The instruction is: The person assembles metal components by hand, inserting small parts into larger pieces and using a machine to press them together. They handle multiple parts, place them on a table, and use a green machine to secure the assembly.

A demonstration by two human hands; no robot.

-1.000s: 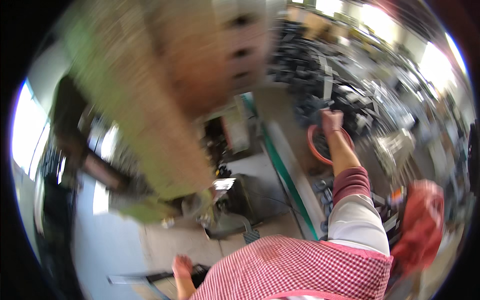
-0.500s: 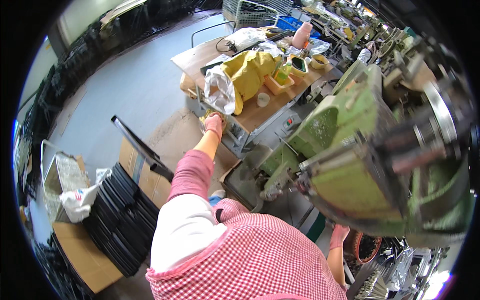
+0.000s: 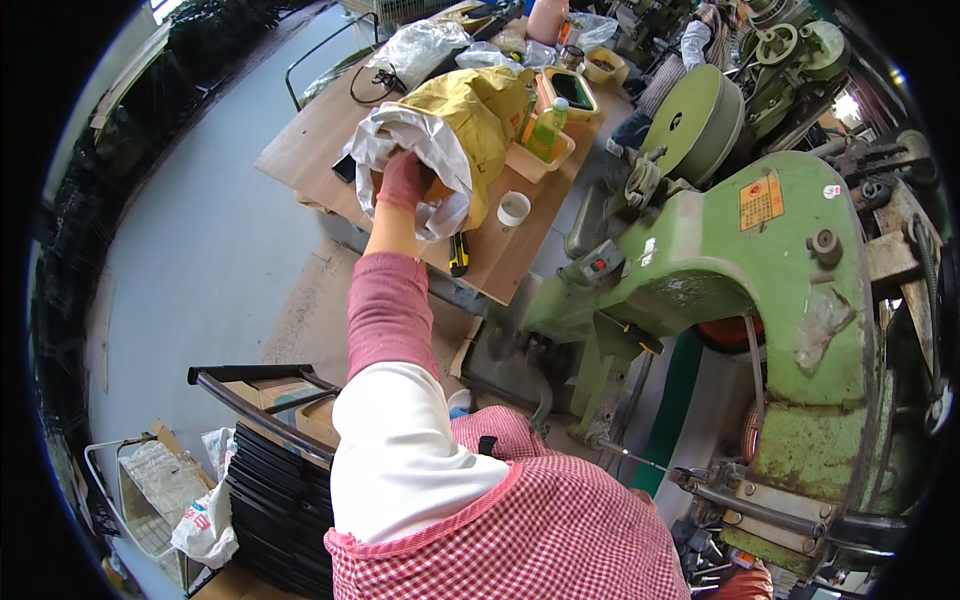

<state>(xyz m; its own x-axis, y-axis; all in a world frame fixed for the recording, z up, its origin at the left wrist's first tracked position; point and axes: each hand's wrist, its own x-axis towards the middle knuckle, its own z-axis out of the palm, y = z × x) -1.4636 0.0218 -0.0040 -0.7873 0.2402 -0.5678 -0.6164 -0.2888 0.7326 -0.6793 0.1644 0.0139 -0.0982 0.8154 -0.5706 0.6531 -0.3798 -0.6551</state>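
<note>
My left hand (image 3: pixel 405 180), in a pink glove, reaches into the mouth of a yellow sack (image 3: pixel 485 115) with a white lining (image 3: pixel 455 165). The sack lies on its side on a wooden table (image 3: pixel 310 150). Its lining hides my fingers, so what they touch inside does not show. Just below the sack's mouth lies a yellow and black utility knife (image 3: pixel 458 255), near a small white cup (image 3: pixel 514 208). I cannot make out my right hand; the green machine stands over the lower right, where that arm would be.
A large green machine (image 3: pixel 700 240) fills the right side. Behind the sack, a tray holds a bottle of yellow-green liquid (image 3: pixel 547 128). Stacked black frames (image 3: pixel 275 510) stand at lower left, beside a wire cart (image 3: pixel 130 500). A person's sleeve (image 3: pixel 695 45) shows at the far right.
My left hand has moved from below the table's edge up into the sack's mouth. My right hand has gone from sight. The view has shifted, showing more of the green machine.
</note>
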